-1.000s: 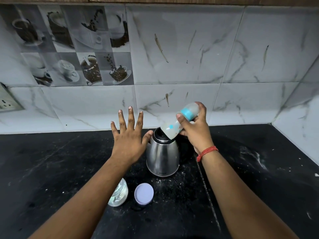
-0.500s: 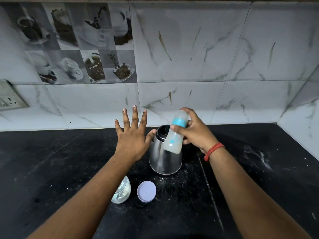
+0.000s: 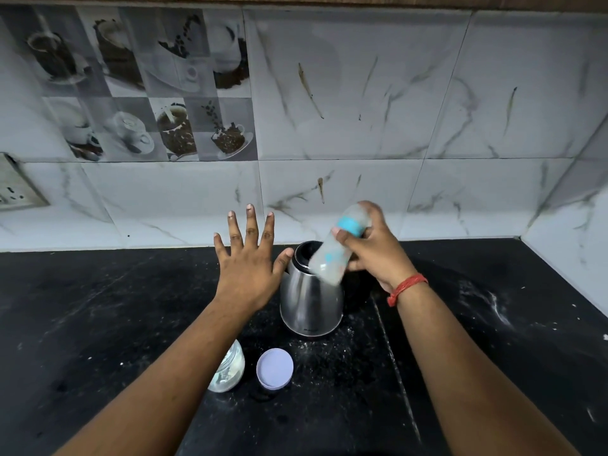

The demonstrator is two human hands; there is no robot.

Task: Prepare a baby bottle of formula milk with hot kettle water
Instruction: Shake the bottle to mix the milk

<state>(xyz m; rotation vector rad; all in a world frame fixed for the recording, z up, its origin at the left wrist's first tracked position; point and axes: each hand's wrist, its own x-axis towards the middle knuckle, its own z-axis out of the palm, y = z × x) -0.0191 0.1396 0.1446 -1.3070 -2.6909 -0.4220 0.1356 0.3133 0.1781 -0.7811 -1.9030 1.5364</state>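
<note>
The baby bottle (image 3: 335, 246), capped and tilted, was gripped in the right hand (image 3: 375, 255) above the kettle (image 3: 309, 301) near the counter's (image 3: 98, 307) back edge, likely for shaking; the left hand (image 3: 248, 264) hovered splayed, holding nothing.

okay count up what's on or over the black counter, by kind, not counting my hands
Kettle: 1
Baby bottle, held over the kettle: 1
Glass jar: 1
Round lilac lid: 1
Total: 4
</note>
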